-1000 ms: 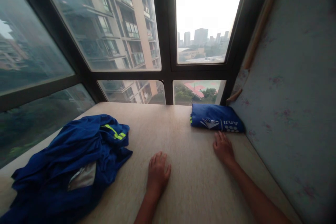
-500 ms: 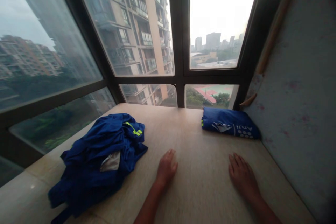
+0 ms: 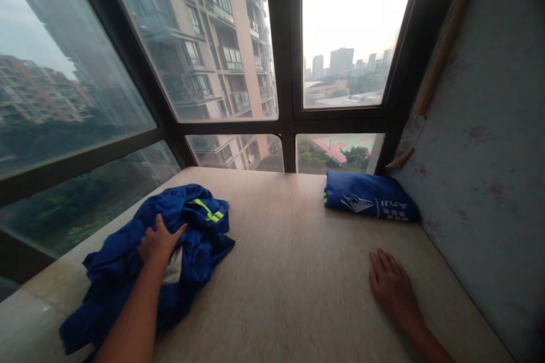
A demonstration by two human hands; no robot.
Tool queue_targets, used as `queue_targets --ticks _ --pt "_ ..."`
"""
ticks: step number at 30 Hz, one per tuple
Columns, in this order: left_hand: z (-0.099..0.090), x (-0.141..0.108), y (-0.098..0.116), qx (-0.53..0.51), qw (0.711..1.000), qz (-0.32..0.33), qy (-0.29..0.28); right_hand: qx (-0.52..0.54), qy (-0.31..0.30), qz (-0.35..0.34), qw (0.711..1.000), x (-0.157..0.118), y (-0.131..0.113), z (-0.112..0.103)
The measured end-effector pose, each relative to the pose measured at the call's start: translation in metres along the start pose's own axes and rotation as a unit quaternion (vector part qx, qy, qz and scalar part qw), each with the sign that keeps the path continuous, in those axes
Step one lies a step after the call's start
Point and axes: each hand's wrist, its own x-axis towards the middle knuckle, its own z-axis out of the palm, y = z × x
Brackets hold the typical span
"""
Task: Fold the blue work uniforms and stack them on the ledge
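Garment (image 3: 123, 264) blue, crumpled; yellow-green stripes (image 3: 216, 216); pale patch (image 3: 174, 268)

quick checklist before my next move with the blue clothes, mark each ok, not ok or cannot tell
1. Left hand at the crumpled blue garment: ok, it is over the cloth.
2. Cloth pinched in those fingers: cannot tell, the grip is hidden.
3. Crumpled garment spread flat: not ok, it lies bunched.
4. Right hand free: ok, it holds nothing.
5. Folded blue garment lettered "Anji" clear of both hands: ok, it lies by the window.
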Motion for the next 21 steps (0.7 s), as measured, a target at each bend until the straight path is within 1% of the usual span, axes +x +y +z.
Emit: queue_targets --ticks 2,5,8,10,11,12,14,16,18,20,21 --pt "0.005 0.001 -0.011 -0.017 1.000 -0.006 -0.013 -0.001 -0.004 -0.001 1.000 0.000 -0.001 -0.001" --pt "0.000 -0.004 -0.016 -0.041 0.999 0.007 0.012 -0.003 -0.010 0.007 1.000 0.001 -0.003 -0.003" --pt "-0.017 -0.005 -0.012 -0.127 0.988 0.017 0.090 -0.002 -0.015 0.015 1.000 0.002 -0.005 -0.005" --pt "-0.034 -0.003 -0.003 -0.182 0.972 0.030 0.148 0.000 -0.020 0.020 1.000 0.003 -0.006 -0.006" --pt "-0.044 -0.001 0.005 -0.195 0.966 0.040 0.168 0.003 -0.022 0.021 1.000 0.003 -0.006 -0.006" --pt "-0.056 -0.001 0.014 -0.204 0.960 0.056 0.183 0.005 -0.024 0.023 0.999 0.003 -0.006 -0.007" --pt "-0.085 -0.006 0.040 -0.257 0.936 0.107 0.215 0.011 -0.027 0.025 0.999 0.003 -0.006 -0.007" --pt "-0.120 -0.018 0.071 -0.357 0.885 0.180 0.240 0.014 -0.030 0.028 0.999 0.004 -0.007 -0.009" --pt "-0.160 -0.037 0.103 -0.436 0.836 0.225 0.245 0.013 -0.035 0.033 0.999 0.005 -0.009 -0.011" --pt "-0.199 -0.056 0.129 -0.500 0.797 0.231 0.248 0.011 -0.042 0.035 0.998 0.005 -0.010 -0.013" --pt "-0.215 -0.063 0.139 -0.519 0.785 0.226 0.252 0.010 -0.045 0.034 0.998 0.006 -0.011 -0.014"
